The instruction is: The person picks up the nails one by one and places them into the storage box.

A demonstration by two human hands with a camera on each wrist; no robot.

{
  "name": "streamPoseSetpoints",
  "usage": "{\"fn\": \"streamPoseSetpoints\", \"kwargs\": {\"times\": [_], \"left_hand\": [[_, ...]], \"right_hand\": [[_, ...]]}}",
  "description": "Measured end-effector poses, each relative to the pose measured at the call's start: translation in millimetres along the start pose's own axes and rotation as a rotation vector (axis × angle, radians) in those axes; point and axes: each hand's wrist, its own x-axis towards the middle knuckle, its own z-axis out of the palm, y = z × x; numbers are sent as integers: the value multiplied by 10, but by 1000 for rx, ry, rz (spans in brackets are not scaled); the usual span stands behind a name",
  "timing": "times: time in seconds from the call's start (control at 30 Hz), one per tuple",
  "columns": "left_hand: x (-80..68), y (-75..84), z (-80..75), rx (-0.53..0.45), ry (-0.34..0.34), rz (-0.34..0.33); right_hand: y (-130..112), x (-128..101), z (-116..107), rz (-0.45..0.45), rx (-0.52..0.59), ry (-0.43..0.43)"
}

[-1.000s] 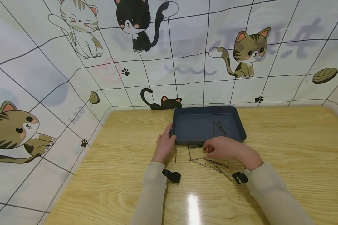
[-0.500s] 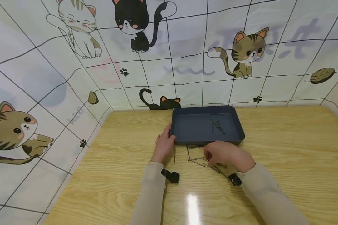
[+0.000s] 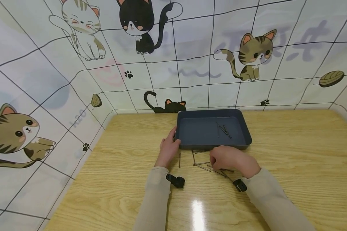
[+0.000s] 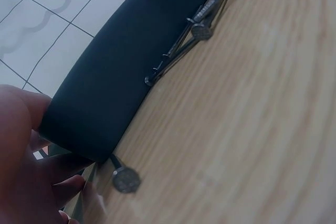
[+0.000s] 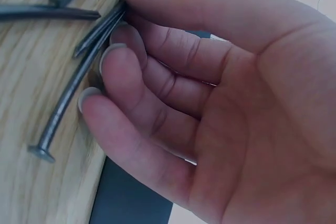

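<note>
Nails [image 3: 203, 164] lie scattered on the desk [image 3: 291, 154] just before a dark tray [image 3: 187, 146]; the right hand [image 3: 231, 160] pinches a few at their tips, the left hand [image 3: 169, 148] clasps the tray's corner. Thin shanks could slip and roll away.

In the head view the right hand [image 3: 232, 161] covers part of the loose nails [image 3: 201, 164] on the table [image 3: 291, 154], so their count cannot be told. The nails in the tray [image 3: 223, 130] are too small there to count. The left hand [image 3: 169, 148] hides the near left corner of the tray [image 3: 212, 130]. The left wrist view cuts off most of the tray [image 4: 121, 72] and shows only the edge of the left hand [image 4: 23, 166]. In the right wrist view the fingers [image 5: 142, 72] hide the nail shafts [image 5: 79, 82] where they meet, so how many they pinch stays unclear.
</note>
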Motion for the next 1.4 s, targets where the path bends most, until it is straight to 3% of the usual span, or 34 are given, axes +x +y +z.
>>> {"fn": "streamPoseSetpoints", "kwargs": {"times": [0.33,0.97,1.17,1.4], "left_hand": [[14,-34,11,-18,-12,31],[-1,-13,-3,-14,-15,31],[-3,-2,-4,-6,-13,42],[20,-47,5,-26,2,30]], "right_hand": [[6,0,8,37,35,3],[13,12,-73,-141,197,34],[70,30,-129,-226,286,118],[201,99,-175,-187,502,285]]}}
